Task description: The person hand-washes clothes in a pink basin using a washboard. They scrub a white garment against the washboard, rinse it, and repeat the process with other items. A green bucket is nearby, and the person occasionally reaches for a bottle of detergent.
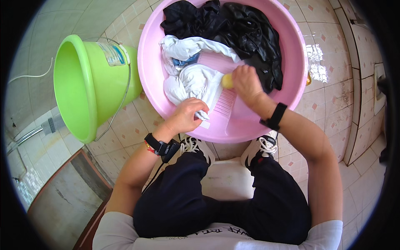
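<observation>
A round pink plastic basin stands on the floor before me, with a ribbed washboard moulded into its bottom. White cloth lies bunched over the left part of the ribs. My left hand pinches a gathered corner of it near the basin's front edge. In my right hand is a yellow bar of soap, its free end at the right edge of the white cloth. Dark wet clothing fills the basin's far and right side. A bit of blue fabric shows among the white folds.
A green bucket with a wire handle lies tilted on its side, left of the basin. My shoes are close to the basin's front rim. Wet floor tiles shine at the right, and a tiled ledge runs beyond them.
</observation>
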`<state>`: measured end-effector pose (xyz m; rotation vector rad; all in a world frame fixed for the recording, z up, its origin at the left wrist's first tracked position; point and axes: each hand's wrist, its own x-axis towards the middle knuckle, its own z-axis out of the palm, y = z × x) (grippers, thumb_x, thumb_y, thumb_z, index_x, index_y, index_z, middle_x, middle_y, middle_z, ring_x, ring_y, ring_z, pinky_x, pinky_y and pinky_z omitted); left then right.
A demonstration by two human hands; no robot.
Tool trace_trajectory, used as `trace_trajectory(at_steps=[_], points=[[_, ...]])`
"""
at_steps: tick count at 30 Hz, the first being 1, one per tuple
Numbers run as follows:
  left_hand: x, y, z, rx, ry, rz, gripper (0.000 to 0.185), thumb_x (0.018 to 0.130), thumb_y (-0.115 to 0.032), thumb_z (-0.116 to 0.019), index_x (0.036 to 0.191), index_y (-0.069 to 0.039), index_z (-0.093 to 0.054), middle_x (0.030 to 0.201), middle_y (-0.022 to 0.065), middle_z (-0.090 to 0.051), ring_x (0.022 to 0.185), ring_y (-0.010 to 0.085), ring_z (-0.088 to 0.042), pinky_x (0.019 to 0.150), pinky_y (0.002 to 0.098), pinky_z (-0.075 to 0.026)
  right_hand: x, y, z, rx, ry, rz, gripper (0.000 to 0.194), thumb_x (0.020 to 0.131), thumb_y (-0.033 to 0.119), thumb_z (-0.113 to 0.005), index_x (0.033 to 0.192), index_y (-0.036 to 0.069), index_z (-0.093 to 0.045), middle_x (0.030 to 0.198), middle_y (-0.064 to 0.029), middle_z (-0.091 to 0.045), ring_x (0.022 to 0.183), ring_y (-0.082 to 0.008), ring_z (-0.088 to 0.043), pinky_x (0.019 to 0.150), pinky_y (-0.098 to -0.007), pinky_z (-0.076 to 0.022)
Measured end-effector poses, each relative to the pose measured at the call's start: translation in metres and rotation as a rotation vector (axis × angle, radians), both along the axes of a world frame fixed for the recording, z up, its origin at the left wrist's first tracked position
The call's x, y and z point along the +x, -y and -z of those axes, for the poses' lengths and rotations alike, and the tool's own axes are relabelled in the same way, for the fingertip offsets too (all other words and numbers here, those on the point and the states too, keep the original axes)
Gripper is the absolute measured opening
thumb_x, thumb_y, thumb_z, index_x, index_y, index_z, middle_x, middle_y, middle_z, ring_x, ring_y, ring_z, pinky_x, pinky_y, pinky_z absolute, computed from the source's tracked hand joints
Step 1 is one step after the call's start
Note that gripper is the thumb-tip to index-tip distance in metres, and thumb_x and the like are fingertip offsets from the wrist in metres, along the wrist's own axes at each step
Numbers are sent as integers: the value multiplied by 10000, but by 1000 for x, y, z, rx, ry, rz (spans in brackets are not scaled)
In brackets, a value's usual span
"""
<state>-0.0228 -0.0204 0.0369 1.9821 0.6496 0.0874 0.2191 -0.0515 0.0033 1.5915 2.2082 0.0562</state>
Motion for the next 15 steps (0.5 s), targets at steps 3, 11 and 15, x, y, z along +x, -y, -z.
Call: trace_trajectory(at_steps=[3,11,15], points=[[1,-2,-2,-156,-37,-100,289,637,56,-638,915,-27,-631,1087,90,-598,973,303,-584,833,364,-492,41,-13,-22,37,-233,349,223,790,200,-625,961,57,-630,898,-82,-580,816,-242,-566,702,-363,-442],[7,-9,-4,348,-10,133,438,636,47,-699,1048,-41,-579,1091,127,-556,1054,298,-541,975,382,-433,245,78,13,187,-23,1126,286,845,201,-648,1015,-22,-591,957,-204,-655,863,-352,-659,745,-432,-541],[9,-11,9,355,-20,97,409,666,19,-706,1040,-49,-555,1023,122,-564,1032,313,-550,960,394,-429,257,98,89,-17,-55,1102,394,838,197,-659,1152,-11,-544,1073,-211,-619,1010,-338,-621,850,-420,-517]])
